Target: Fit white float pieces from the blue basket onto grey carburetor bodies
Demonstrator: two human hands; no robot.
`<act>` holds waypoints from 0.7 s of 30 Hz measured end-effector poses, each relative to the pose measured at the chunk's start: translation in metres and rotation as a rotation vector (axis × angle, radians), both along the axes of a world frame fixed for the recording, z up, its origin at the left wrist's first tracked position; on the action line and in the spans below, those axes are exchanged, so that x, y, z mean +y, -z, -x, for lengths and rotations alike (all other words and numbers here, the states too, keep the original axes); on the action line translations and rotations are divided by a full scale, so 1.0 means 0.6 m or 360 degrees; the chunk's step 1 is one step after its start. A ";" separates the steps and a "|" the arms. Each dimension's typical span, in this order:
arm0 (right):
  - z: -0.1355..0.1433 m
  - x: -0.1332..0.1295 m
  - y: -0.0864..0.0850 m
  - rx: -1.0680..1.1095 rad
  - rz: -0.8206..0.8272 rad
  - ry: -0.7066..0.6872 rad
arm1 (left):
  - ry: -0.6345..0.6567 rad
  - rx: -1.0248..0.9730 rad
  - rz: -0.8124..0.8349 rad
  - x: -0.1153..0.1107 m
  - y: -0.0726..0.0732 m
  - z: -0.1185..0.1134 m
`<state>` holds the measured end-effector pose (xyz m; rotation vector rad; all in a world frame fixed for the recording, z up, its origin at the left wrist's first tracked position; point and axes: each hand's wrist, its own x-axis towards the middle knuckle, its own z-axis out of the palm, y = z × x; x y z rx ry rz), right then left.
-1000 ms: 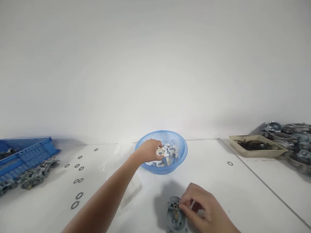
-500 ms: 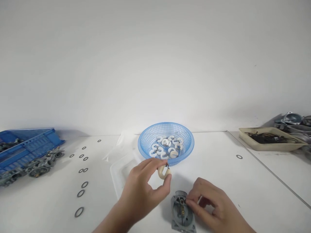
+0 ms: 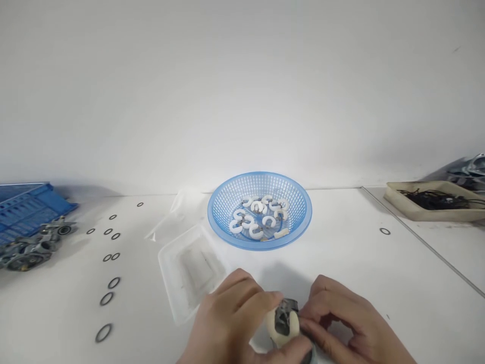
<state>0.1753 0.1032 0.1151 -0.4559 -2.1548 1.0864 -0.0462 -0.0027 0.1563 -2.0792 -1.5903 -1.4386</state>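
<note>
Near the bottom centre, my left hand (image 3: 242, 321) grips a cream C-shaped float (image 3: 275, 328) between thumb and fingers, over a grey metal carburetor body (image 3: 290, 305). The float covers much of the body's open face. My right hand (image 3: 346, 321) is at the body's right side with thumb and fingertips pinched together; whatever they hold is too small to make out. Beyond the hands stands a blue mesh basket (image 3: 259, 244) with several white C-shaped floats (image 3: 256, 232) in it.
An empty white tray (image 3: 170, 288) lies left of my left hand. Several black rings (image 3: 103, 332) are spread farther left, near a blue crate (image 3: 34, 210) and metal bodies (image 3: 28, 258). A cream tray (image 3: 420, 214) of black parts stands at right, beside more metal parts.
My left hand has moved right and down, bringing the float from above the table onto the carburetor body. My right hand stays at the body's right side. The view has tilted slightly down.
</note>
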 end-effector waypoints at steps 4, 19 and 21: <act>-0.004 -0.004 -0.010 0.0002 -0.0036 0.0017 | 0.0011 0.0023 -0.0048 -0.001 0.006 -0.009; -0.004 -0.006 -0.012 -0.0051 0.0085 0.0043 | -0.0115 0.0028 0.0008 -0.003 0.010 -0.033; -0.004 -0.007 -0.012 -0.0046 0.0094 0.0040 | -0.0111 0.0059 0.0016 -0.001 0.009 -0.037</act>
